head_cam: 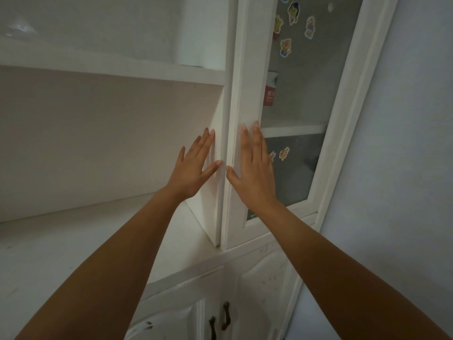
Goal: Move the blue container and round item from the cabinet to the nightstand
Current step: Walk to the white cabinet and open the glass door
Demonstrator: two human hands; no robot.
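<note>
Both my hands are raised flat against the white cabinet [230,99]: my left hand [193,168] lies with fingers spread along the upright divider at the edge of the open shelf, and my right hand [255,173] presses palm-down on the frame of the glass door [247,148] just beside it. Neither grip pinches anything — the fingers are stretched out and open, thumbs nearly meeting across the seam between divider and door. I judge the left is there to steady me against the fixed upright while the right feels for the door's edge, since I see no handle on this frame and the door looks shut or nearly so. Behind the glass, dotted with cartoon stickers [285,47], a red-and-white box [270,90] stands on the upper shelf. The blue container and the round item I cannot make out; they may be behind the door frame or the dim lower pane, where a dark shape sits — too murky to name. The open shelf [73,241] to my left shows neither, and the nightstand is out of sight.
</note>
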